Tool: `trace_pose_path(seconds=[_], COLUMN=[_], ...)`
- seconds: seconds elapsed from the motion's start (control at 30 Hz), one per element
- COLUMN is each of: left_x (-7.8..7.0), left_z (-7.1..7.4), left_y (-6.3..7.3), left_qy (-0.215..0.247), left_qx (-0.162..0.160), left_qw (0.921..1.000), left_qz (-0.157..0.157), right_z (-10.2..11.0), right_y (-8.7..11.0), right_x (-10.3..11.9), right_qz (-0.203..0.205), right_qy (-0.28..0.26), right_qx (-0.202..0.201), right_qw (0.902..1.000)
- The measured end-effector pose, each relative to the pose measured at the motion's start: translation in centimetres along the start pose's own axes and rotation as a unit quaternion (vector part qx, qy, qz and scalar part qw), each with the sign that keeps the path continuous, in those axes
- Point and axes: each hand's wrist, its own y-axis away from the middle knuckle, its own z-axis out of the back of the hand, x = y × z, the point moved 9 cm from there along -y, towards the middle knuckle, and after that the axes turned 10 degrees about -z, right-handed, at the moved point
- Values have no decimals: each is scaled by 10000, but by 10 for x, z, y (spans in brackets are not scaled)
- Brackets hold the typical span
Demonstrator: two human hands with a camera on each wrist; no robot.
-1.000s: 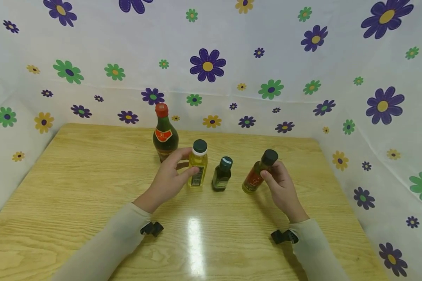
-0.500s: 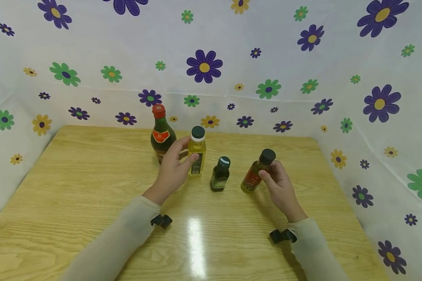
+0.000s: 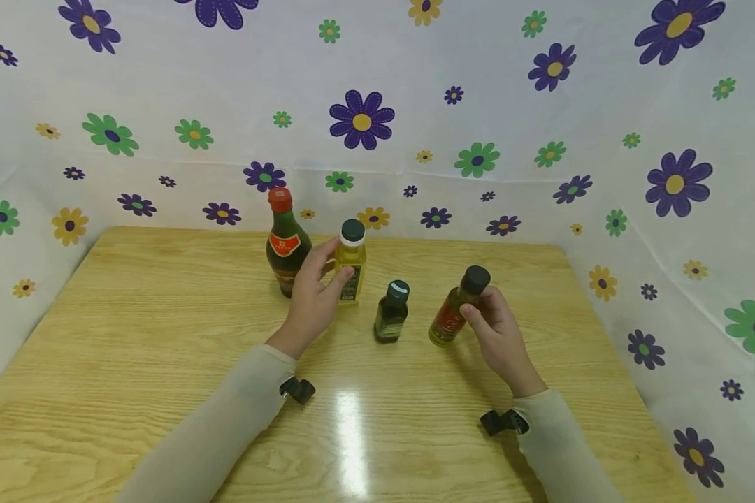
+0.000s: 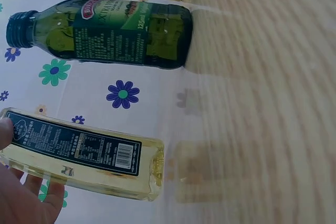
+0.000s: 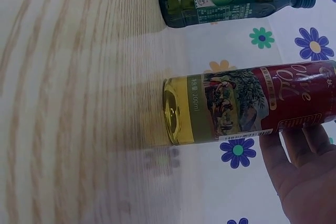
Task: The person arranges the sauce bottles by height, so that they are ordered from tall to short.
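Observation:
My left hand (image 3: 311, 304) holds a clear bottle of yellow oil (image 3: 350, 286) between thumb and fingers. Its cap is dark green with a white ring; in the left wrist view its base (image 4: 157, 171) appears slightly above the table. In my right hand (image 3: 502, 335) is a red-labelled olive oil bottle (image 3: 449, 318) with a black cap, gripped near the neck and leaning right. Its base is at or near the tabletop; contact is hard to tell. Between the two stands a small dark green olive oil bottle (image 3: 391, 318), upright and untouched.
Behind my left hand stands a taller dark bottle (image 3: 284, 244) with a red cap, partly covered by the fingers. The wooden table (image 3: 132, 349) ends at a white flowered cloth (image 3: 415, 133) at the back and sides.
My left hand has moved the yellow oil bottle farther back, toward the tall red-capped bottle. The right hand and its bottle look nearly unchanged; the whole head view has shifted slightly.

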Motion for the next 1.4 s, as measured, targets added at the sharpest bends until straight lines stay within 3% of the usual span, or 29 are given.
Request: trace_pose_path(seconds=[0.6, 1.4], left_x=[7, 16], left_z=[-4, -5], left_y=[-3, -5], left_qy=[-273, -607], left_qx=[-15, 19], left_qw=[9996, 9979], left_qz=[-111, 218], right_z=[0, 1], right_y=[1, 1], right_x=[-2, -4], right_qz=[64, 1], right_qy=[-194, -167], right_qx=[37, -10], right_qw=[9998, 9999])
